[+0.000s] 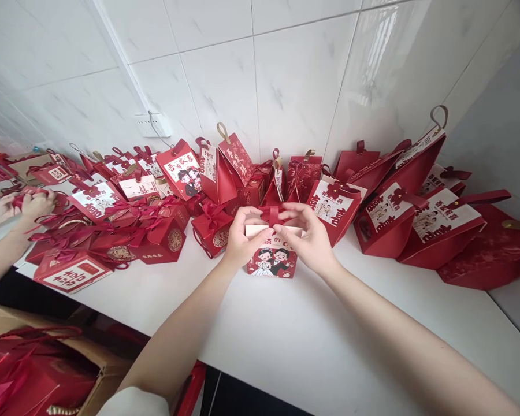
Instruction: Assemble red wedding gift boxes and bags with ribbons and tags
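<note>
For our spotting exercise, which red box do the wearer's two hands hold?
The cartoon-couple box at front centre, held by the left hand and right hand near its top; the other boxes are in neither.

Wht table [260,335] is seen ctr to btm R; ribbon-tied boxes [161,241] are crowded mid-L, strap-handled boxes [429,245] are lined up mid-R, couple-print box [271,264] is placed ctr.

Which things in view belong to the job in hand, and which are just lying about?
In the job:
cartoon-couple box, held at its top
left hand and right hand
white table beneath

Apparently just lying about:
ribboned boxes to the left
peaked boxes to the right
open carton, lower left
</note>
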Motion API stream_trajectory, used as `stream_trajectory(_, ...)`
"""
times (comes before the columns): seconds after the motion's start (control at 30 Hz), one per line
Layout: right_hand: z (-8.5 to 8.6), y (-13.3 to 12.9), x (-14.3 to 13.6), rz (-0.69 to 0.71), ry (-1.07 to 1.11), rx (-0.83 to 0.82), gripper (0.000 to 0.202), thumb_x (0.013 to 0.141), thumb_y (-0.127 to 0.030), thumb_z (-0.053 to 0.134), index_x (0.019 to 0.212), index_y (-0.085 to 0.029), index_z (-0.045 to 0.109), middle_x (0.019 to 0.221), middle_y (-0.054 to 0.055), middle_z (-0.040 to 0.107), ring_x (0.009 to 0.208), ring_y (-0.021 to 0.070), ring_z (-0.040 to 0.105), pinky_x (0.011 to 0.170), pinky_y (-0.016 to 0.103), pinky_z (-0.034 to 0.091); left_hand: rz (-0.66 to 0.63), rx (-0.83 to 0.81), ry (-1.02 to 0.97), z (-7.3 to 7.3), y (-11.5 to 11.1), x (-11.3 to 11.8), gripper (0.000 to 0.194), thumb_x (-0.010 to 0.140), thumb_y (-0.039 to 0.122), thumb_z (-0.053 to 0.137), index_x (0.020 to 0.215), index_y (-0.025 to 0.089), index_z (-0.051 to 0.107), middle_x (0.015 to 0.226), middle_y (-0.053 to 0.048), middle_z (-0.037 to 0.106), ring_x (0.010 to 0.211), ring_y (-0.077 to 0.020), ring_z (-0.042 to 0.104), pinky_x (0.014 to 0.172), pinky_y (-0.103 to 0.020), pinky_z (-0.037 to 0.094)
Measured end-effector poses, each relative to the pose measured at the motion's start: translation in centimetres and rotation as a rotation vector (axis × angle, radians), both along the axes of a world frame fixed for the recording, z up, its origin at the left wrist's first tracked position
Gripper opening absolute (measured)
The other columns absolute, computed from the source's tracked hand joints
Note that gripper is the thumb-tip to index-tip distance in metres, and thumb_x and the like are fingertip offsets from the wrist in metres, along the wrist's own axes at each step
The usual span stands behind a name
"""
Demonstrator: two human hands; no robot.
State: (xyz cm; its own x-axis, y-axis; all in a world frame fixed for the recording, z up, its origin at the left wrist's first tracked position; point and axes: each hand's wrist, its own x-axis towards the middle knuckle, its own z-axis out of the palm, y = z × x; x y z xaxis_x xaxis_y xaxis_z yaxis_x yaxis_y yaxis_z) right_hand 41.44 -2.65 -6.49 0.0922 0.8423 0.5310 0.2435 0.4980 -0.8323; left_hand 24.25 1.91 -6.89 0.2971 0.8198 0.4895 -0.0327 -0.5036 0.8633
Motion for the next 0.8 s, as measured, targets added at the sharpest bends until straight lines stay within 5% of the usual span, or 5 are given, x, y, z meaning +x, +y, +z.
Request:
stream_trajectory(0.13,1.4,-0.1,0.5,0.152,0.060,-0.205,0.026,0.077,-0.045,0.075,0.082,-0.020,0.068,0.088,0.005,0.069,0.081,0.0208,0.065,0.074,0.033,0.053,-0.078,-0.017,0.070,0.2,-0.3,0.3,0.031,0.074,0.031,0.076,0.096,0.017,0.059,0.090,-0.003,0.067,0.082,-0.0159,0.064,0.073,-0.026,0.050)
stream_trajectory(0.47,3.1,-0.8,1.0,0.193,-0.031,-0.108,0.018,0.082,-0.038,0.070,0.083,-0.020,0.069,0.084,0.002,0.067,0.078,0.0162,0.061,0.073,0.030,0.049,-0.030,-0.105,0.195,0.7,-1.3,0.9,0.030,0.067,0.033,0.081,0.087,0.014,0.070,0.077,-0.003,0.070,0.070,-0.0157,0.063,0.062,-0.024,0.049)
stream_trajectory(0.63,3.6,-0.9,1.1,0.184,0.217,-0.201,0.027,0.081,-0.045,0.070,0.076,-0.019,0.068,0.069,0.001,0.064,0.059,0.0129,0.054,0.056,0.027,0.044,-0.062,-0.105,0.193,0.8,-2.1,1.4,0.030,0.068,0.031,0.080,0.093,0.016,0.070,0.082,-0.004,0.072,0.073,-0.0160,0.065,0.065,-0.024,0.051)
stream_trajectory(0.8,2.8,-0.6,0.6,0.135,0.269,-0.202,0.028,0.078,-0.047,0.072,0.076,-0.019,0.067,0.071,0.001,0.065,0.063,0.0147,0.057,0.056,0.028,0.046,-0.053,-0.081,0.223,0.6,-1.7,1.3,0.025,0.071,0.029,0.078,0.089,0.015,0.069,0.081,-0.005,0.070,0.071,-0.0161,0.064,0.062,-0.025,0.050)
